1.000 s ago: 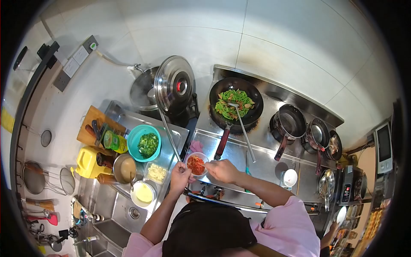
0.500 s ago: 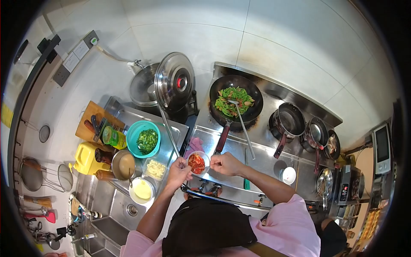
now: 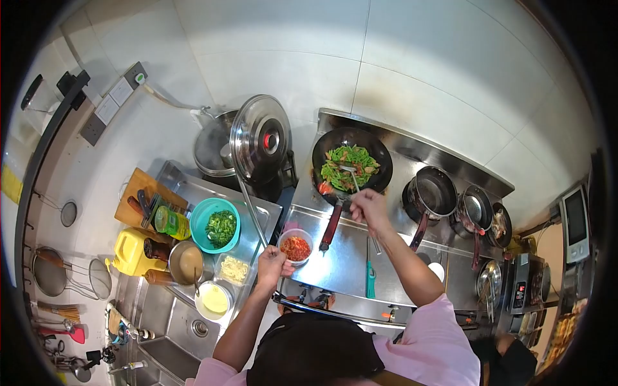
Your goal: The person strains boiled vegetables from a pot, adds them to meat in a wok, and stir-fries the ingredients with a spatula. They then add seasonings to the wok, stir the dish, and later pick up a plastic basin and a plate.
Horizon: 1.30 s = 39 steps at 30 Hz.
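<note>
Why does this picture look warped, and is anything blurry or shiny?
Head view: apparently a wide-angle lens, bowing the tile joints, corners black; white glare on the steel counter; red food by the wok handle smeared, perhaps by motion.

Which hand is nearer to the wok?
The right hand, close to the near edge of the wok; the left hand is farther off, at the bowl of chopped red food.

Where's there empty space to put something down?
There's bare steel counter between the wok handle and green-handled tool, and more toward the white bowl. It's crowded around the turquoise bowl and yellow jug.
</note>
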{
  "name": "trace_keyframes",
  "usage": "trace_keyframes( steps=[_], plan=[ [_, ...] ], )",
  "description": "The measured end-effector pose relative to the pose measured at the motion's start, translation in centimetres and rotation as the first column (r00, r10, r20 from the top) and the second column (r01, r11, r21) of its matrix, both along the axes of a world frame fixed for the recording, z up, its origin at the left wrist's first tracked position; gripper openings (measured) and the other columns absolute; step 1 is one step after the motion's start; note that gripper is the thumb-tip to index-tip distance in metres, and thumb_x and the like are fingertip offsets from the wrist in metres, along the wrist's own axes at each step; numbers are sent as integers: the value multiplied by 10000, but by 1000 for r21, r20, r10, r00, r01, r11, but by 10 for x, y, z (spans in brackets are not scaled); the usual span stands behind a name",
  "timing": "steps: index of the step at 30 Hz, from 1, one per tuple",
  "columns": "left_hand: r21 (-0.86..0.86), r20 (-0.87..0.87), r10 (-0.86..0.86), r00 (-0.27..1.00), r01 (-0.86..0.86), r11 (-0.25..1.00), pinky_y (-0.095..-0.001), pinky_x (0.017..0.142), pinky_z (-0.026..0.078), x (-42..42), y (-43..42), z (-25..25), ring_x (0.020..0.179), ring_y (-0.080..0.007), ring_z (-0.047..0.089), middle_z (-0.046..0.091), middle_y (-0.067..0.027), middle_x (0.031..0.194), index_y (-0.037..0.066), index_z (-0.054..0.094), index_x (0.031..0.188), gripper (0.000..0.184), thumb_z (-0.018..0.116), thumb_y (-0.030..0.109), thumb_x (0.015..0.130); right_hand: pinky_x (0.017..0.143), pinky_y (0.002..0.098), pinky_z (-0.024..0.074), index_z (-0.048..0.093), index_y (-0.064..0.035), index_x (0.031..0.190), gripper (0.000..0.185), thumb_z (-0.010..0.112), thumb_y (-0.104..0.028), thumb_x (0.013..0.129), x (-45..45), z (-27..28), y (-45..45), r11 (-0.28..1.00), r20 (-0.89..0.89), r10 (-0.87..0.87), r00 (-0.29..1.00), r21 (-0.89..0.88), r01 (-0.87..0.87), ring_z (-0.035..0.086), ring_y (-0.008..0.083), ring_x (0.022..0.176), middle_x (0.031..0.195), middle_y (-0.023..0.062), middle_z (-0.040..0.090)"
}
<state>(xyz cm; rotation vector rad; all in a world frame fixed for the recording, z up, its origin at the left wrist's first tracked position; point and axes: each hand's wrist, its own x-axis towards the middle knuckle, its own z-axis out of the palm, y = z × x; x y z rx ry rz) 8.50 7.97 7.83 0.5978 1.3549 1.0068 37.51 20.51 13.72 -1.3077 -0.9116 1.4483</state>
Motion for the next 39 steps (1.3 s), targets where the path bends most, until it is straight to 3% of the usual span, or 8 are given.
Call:
trace_keyframes(
  steps=[3,6,13,17,20,30,34,39],
  plan=[
    [-3,-2,8,1000,-8,1000,-309,473,561,1,-6,0,543,-227,662,628,-140,700,36,469,921,74,533,59,893,414,319,474,563,-45,846,94,593,-109,908,-2,-7,45,957,344,-184,921,278,87,610,192,484,658,74,635],
    [-20,-19,21,1000,-21,1000,-318,473,563,1,-14,-3,546,-231,665,634,-143,698,32,464,943,86,534,50,895,530,429,518,525,-49,848,97,574,-109,906,9,-59,93,694,809,-516,280,587,-418,647,324,597,688,138,642],
    [12,22,75,997,-75,997,-320,471,562,-9,-22,-12,550,-229,670,642,-130,695,46,475,931,87,552,35,891,629,479,501,539,-47,899,110,583,-147,909,25,-70,111,802,868,-369,333,479,-357,633,402,727,767,196,639],
    [22,25,117,993,-117,993,-316,485,566,-13,-15,-12,539,-221,659,633,-116,699,44,470,933,96,554,55,887,464,307,499,591,-10,896,106,588,-112,923,5,-44,80,949,391,-143,909,314,14,617,197,504,671,95,642],
    [36,54,151,987,-153,988,-304,485,563,-13,-7,-6,538,-195,652,630,-106,696,51,477,944,97,557,62,890,420,239,464,589,10,875,93,589,-75,913,-25,-3,25,984,178,79,981,145,-105,589,111,485,648,62,624],
    [114,145,424,894,-441,890,-302,487,574,-69,-86,35,552,-173,649,608,-86,701,57,483,935,78,560,54,918,413,227,417,583,-41,1146,239,625,-136,930,-141,14,-118,810,296,541,787,69,-582,543,76,476,662,49,621],
    [188,9,576,818,-567,802,-320,472,567,-153,-166,52,522,-188,640,611,-90,672,74,494,939,27,510,57,925,536,278,471,580,-51,1216,316,637,-146,920,-73,-4,-63,890,590,196,783,228,-395,601,118,622,780,75,650],
    [238,-167,811,561,-775,585,-310,441,541,-260,-226,32,482,-191,615,612,-96,644,95,483,860,55,491,66,906,758,441,504,607,-2,1166,357,636,-251,912,54,-49,-12,930,956,-205,210,257,-263,657,356,851,957,231,664]
  ],
)
